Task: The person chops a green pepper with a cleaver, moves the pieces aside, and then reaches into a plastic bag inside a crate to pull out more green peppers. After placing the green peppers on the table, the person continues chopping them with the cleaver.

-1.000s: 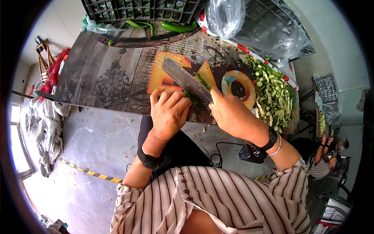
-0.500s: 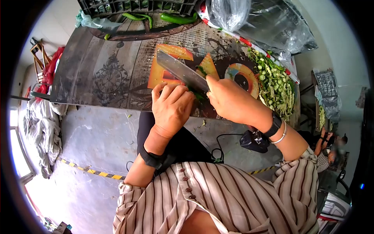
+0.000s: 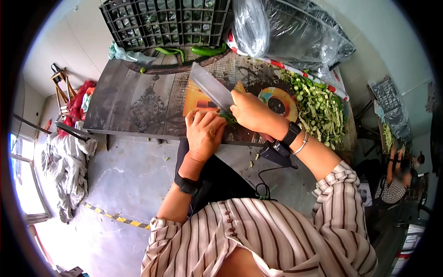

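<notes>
My right hand [image 3: 258,114] is wrapped around the grip end of a cleaver-like knife [image 3: 212,86]. Its broad blade points up and to the left over the printed table top. Close beside the blade, my left hand [image 3: 204,131] rests at the table's near edge with fingers curled on a green pepper [image 3: 227,118], mostly hidden between the hands. To the right lies a heap of sliced green peppers [image 3: 320,111]. Whole green peppers [image 3: 208,50] lie at the back, in front of the crate.
A black plastic crate [image 3: 164,25] with green contents stands at the table's far side. Clear plastic bags [image 3: 295,32] are at the back right. A black device with a cable [image 3: 276,153] is under my right wrist. Another person [image 3: 392,187] sits far right.
The view has tilted up, showing more of the crate. Both hands stay close together at the table edge, with the knife still in my right hand and its blade slightly shifted.
</notes>
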`<control>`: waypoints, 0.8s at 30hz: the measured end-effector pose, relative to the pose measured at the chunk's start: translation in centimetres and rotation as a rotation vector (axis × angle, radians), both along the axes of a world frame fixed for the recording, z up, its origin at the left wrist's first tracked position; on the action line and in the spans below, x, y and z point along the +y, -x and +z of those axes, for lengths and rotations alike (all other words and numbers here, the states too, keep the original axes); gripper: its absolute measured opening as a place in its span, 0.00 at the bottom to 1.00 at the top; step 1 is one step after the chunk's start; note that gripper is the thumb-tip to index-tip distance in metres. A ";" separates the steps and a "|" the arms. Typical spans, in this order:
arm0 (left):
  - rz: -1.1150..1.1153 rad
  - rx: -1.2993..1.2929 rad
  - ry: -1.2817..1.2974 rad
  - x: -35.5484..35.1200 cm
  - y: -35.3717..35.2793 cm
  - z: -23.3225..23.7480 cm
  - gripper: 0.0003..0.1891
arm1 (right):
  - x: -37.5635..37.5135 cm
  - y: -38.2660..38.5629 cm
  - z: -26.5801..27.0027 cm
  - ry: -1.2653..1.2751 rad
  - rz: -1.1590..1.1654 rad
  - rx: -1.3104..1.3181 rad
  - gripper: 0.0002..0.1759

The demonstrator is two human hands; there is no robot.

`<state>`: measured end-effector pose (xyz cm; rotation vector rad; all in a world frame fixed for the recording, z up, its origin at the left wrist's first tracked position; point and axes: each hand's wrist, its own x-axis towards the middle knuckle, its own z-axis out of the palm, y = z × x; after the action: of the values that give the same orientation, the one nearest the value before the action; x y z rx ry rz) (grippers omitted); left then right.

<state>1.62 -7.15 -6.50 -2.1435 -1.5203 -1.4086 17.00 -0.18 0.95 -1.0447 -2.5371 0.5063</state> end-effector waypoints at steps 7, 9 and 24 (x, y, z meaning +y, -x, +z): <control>0.016 -0.003 0.027 0.0 0.0 -0.1 0.07 | -1.1 -1.4 3.2 0.022 -0.044 -0.064 0.17; 0.010 -0.014 0.027 -0.1 -0.1 0.0 0.07 | -2.2 -1.5 4.2 0.133 -0.002 -0.131 0.07; 0.031 -0.014 0.061 -0.1 -0.1 0.2 0.07 | -1.3 -1.1 4.7 0.224 0.084 -0.320 0.10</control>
<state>1.76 -7.29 -6.26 -2.1395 -1.6146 -1.3876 18.10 -1.52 5.64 -1.1832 -2.8651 0.7102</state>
